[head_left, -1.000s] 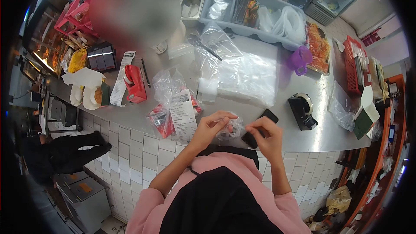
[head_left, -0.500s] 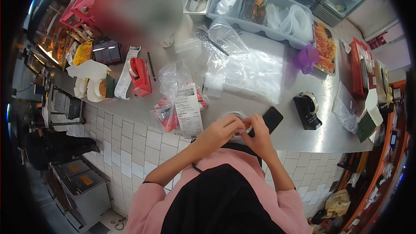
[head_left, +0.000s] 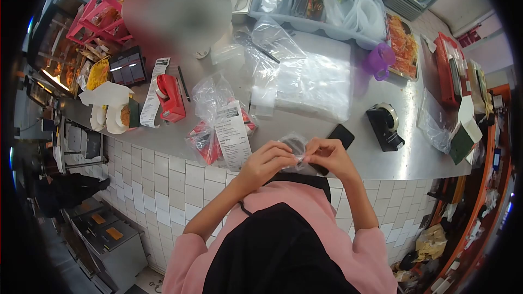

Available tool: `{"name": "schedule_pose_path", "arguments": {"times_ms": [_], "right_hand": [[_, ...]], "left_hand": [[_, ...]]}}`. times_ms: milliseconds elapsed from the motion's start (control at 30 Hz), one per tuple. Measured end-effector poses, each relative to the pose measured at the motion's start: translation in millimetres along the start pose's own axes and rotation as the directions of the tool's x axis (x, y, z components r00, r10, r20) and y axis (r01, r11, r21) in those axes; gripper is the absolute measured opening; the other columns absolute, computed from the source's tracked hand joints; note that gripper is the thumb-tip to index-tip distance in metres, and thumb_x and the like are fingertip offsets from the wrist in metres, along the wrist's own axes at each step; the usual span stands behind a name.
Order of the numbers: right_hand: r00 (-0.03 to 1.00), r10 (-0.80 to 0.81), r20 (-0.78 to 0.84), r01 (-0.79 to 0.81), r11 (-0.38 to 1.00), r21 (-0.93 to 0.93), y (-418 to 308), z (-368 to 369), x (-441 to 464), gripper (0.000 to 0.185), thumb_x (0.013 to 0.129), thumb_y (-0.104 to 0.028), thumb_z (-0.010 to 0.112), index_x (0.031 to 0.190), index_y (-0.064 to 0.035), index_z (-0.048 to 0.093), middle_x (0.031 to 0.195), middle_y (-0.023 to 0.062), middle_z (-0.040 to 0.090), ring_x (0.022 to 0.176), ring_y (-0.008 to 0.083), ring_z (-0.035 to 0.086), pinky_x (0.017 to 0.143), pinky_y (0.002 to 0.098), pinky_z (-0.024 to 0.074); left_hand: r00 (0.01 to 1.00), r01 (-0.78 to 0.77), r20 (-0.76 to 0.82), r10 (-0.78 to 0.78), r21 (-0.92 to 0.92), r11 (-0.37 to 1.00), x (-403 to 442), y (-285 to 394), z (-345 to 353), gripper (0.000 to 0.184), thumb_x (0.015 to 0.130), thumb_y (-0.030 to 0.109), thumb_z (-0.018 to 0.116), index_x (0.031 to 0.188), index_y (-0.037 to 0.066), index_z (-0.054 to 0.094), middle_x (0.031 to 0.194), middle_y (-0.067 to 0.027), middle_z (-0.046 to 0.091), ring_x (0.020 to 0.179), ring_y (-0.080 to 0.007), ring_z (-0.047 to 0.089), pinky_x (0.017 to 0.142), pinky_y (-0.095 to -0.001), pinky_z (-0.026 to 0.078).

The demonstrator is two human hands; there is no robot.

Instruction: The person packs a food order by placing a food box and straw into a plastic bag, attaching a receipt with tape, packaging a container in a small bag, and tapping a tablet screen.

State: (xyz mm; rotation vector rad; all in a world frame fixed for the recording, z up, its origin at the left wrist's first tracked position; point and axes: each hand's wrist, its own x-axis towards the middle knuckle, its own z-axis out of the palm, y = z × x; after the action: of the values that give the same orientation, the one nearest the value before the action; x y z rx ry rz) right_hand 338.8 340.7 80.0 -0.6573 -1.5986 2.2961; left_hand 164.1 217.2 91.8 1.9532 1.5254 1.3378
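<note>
At the counter's front edge, my left hand and my right hand meet around a clear round plastic thing. Its exact kind is hard to make out. Both hands have their fingertips pinched at its near rim. A black phone lies just beyond my right hand, partly hidden by it. To the left of my left hand stands a knotted clear plastic bag with red packages inside and a printed receipt on its front.
A stack of clear plastic bags covers the middle of the steel counter. A black tape dispenser and purple mug stand right. A divided bin is behind. A red tape dispenser and open food box sit left.
My hands have moved slightly apart, showing more of the clear round thing between them. The camera view has shifted a little.
</note>
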Motion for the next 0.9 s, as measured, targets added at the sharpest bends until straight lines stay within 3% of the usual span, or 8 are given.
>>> {"name": "schedule_pose_path", "arguments": {"times_ms": [233, 400, 567, 633, 667, 733, 800, 900], "right_hand": [[0.864, -0.026, -0.502, -0.029, 0.994, -0.102, 60, -38, 21, 0.005, 0.076, -0.004, 0.063, 0.076, 0.0013, 0.063, 0.078, 0.0051, 0.062, 0.076, 0.0103, 0.055, 0.072, 0.0242, 0.042], [0.895, -0.122, -0.428, 0.086, 0.991, -0.102, 27, -19, 12, 0.01, 0.082, -0.007, 0.06, 0.08, -0.0018, 0.052, 0.071, 0.0063, 0.061, 0.063, 0.0076, 0.053, 0.058, 0.0188, 0.0405], [0.921, -0.064, -0.383, -0.001, 0.986, -0.166, 23, -16, 4, 0.014, 0.079, -0.001, 0.062, 0.078, -0.0018, 0.048, 0.076, 0.0095, 0.062, 0.063, 0.0098, 0.057, 0.056, 0.0211, 0.0447], [0.919, -0.022, -0.394, -0.064, 0.977, -0.205, 24, -13, 3, 0.013, 0.078, 0.0, 0.062, 0.081, -0.0006, 0.05, 0.078, 0.0107, 0.063, 0.063, 0.0108, 0.059, 0.055, 0.0211, 0.0457], [0.93, -0.006, -0.368, -0.069, 0.979, -0.19, 20, -10, 2, 0.015, 0.078, 0.0, 0.063, 0.087, 0.0009, 0.051, 0.079, 0.011, 0.063, 0.066, 0.0118, 0.06, 0.057, 0.0214, 0.047], [0.943, 0.004, -0.332, -0.068, 0.981, -0.181, 13, -6, 1, 0.019, 0.077, 0.0, 0.063, 0.093, 0.0024, 0.052, 0.08, 0.0113, 0.063, 0.069, 0.0128, 0.061, 0.059, 0.0216, 0.0483], [0.966, -0.053, -0.255, 0.036, 0.997, -0.071, 9, -4, -2, 0.023, 0.077, 0.0, 0.063, 0.098, 0.0054, 0.054, 0.079, 0.0109, 0.063, 0.07, 0.0138, 0.062, 0.061, 0.0224, 0.0498], [0.957, 0.011, -0.291, -0.023, 0.999, -0.039, 16, -11, -4, 0.013, 0.078, -0.001, 0.061, 0.09, 0.0042, 0.058, 0.078, 0.0088, 0.063, 0.073, 0.0126, 0.062, 0.067, 0.0225, 0.0493]], "left_hand": [[0.994, 0.027, 0.1, -0.038, 0.108, 0.994, -49, -20, 12, 0.022, 0.061, 0.002, 0.064, 0.083, 0.004, 0.06, 0.081, -0.0055, 0.055, 0.083, -0.0215, 0.054, 0.07, -0.0312, 0.045], [0.993, 0.117, 0.005, -0.119, 0.144, 0.983, -37, -8, 4, 0.018, 0.062, 0.0, 0.068, 0.077, 0.005, 0.061, 0.076, -0.0052, 0.053, 0.077, -0.0223, 0.053, 0.067, -0.0322, 0.044], [0.979, 0.192, -0.086, -0.187, 0.047, 0.98, -20, -11, 18, 0.016, 0.066, 0.006, 0.07, 0.075, 0.004, 0.057, 0.074, -0.006, 0.051, 0.074, -0.0227, 0.05, 0.068, -0.0308, 0.042], [0.886, 0.46, 0.053, -0.461, -0.22, 0.86, -20, -14, 25, 0.015, 0.073, 0.011, 0.068, 0.075, 0.003, 0.055, 0.075, -0.0039, 0.051, 0.076, -0.0169, 0.05, 0.069, -0.0268, 0.039], [0.885, 0.46, 0.045, -0.462, -0.219, 0.86, -22, -17, 28, 0.015, 0.073, 0.011, 0.068, 0.075, 0.003, 0.055, 0.075, -0.0039, 0.051, 0.076, -0.0169, 0.05, 0.069, -0.0268, 0.039], [0.715, 0.647, 0.198, -0.67, -0.551, 0.528, -27, -26, 34, 0.016, 0.08, 0.016, 0.064, 0.079, 0.002, 0.056, 0.077, -0.0004, 0.053, 0.076, -0.0105, 0.048, 0.07, -0.0239, 0.037], [0.718, 0.639, 0.206, -0.664, -0.572, 0.514, -28, -27, 30, 0.016, 0.081, 0.017, 0.063, 0.081, 0.003, 0.056, 0.078, 0.001, 0.053, 0.076, -0.0092, 0.047, 0.07, -0.0236, 0.037], [0.715, 0.652, 0.253, -0.651, -0.576, 0.493, -30, -24, 25, 0.017, 0.082, 0.019, 0.062, 0.084, 0.003, 0.058, 0.079, 0.0021, 0.054, 0.076, -0.0078, 0.046, 0.071, -0.0229, 0.037]]}}
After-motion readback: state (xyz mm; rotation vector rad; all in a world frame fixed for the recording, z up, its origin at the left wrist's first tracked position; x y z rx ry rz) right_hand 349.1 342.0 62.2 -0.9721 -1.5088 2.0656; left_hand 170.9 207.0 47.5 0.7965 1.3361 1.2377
